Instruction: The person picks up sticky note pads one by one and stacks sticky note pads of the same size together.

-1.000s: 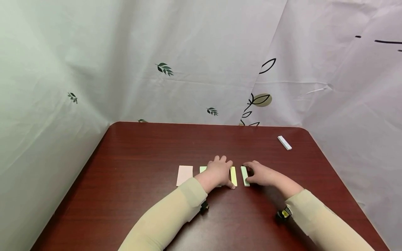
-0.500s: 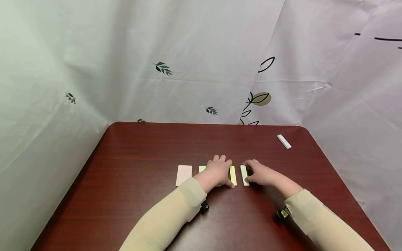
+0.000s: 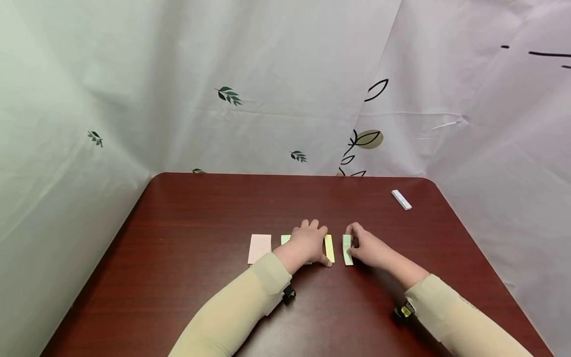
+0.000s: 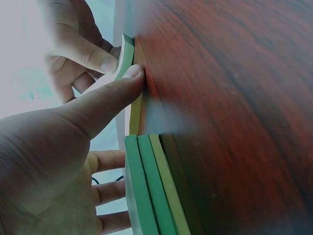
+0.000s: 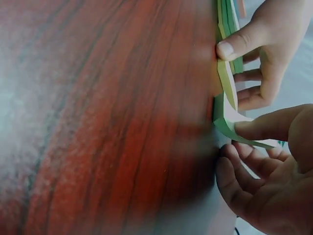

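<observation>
On the table, a narrow yellow sticky note pad point(image 3: 329, 249) sits between the thumb and forefinger of my left hand point(image 3: 308, 243), which grip its near and far ends. Just right of it, my right hand point(image 3: 372, 245) pinches a narrow light green sticky note pad point(image 3: 346, 249) by its right side. The right wrist view shows this green pad point(image 5: 222, 120) bending upward under the thumb, its left part still low beside the yellow pad point(image 5: 226, 84). Beneath my left palm lies a green-and-yellow stack of sticky notes point(image 4: 152, 186), mostly hidden in the head view.
A pink sticky note pad point(image 3: 259, 249) lies left of my left hand. Far right on the dark red table point(image 3: 200, 213) rests a small white bar-shaped object point(image 3: 401, 200). White curtains with leaf prints surround the table's back and sides.
My right hand has tilted and raised the right side of the green pad, so its top now looks creased. The left hand keeps its grip; the whole view has shifted slightly.
</observation>
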{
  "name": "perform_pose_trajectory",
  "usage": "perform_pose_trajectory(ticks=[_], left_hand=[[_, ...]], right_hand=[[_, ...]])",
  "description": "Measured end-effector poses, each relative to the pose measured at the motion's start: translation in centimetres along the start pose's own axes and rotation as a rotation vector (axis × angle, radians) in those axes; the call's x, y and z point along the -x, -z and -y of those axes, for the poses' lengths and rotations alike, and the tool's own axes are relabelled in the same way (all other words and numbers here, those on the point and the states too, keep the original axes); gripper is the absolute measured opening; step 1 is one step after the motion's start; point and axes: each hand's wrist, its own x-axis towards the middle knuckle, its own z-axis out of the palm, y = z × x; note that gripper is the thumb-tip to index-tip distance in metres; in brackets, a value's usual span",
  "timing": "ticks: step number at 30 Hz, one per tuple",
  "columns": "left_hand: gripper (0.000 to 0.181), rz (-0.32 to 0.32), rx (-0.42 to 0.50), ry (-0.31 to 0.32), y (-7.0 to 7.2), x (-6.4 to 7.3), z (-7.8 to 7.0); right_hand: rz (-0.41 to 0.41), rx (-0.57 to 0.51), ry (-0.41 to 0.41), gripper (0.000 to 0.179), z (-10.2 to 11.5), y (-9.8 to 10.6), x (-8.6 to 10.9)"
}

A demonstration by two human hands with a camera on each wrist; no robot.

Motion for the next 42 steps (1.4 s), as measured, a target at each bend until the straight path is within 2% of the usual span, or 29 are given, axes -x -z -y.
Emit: perform_pose_trajectory(ticks=[4,7,13,15,17,20,26,34,42], left_hand=[[0.094,0.001,0.005,0.003,0.0,0.0,0.0],[0.093,0.001,0.005,0.005,-0.1,0.0,0.0],[0.095,0.002,0.014,0.006,-0.1,-0.2,0.0],[0.096,0.001,0.017,0.003,-0.1,-0.3,0.0],[0.096,-0.002,0.02,0.0,-0.1,-0.3,0.0],[0.095,-0.007,0.02,-0.005,-0.2,-0.2,0.0],[0.092,-0.004,0.025,-0.008,-0.1,-0.1,0.2],[0.087,0.005,0.031,-0.028,-0.1,0.3,0.5],[0.084,0.0,0.056,-0.025,0.2,0.6,0.5]], right_hand=[[-0.009,-0.052,0.025,0.034,0.3,0.0,0.1],[0.012,-0.157,0.019,0.035,0.4,0.0,0.0],[0.089,-0.516,-0.106,0.041,0.5,0.1,-0.3],[0.1,-0.592,-0.152,0.044,0.6,0.0,-0.5],[0.108,-0.623,-0.182,0.046,0.6,-0.1,-0.7],[0.115,-0.623,-0.222,0.047,0.6,-0.5,-1.1],[0.109,-0.552,-0.281,0.049,1.0,-1.3,-1.7],[0.076,-0.472,-0.277,0.049,1.7,-1.9,-2.0],[0.066,-0.439,-0.292,0.047,2.0,-1.9,-2.0]])
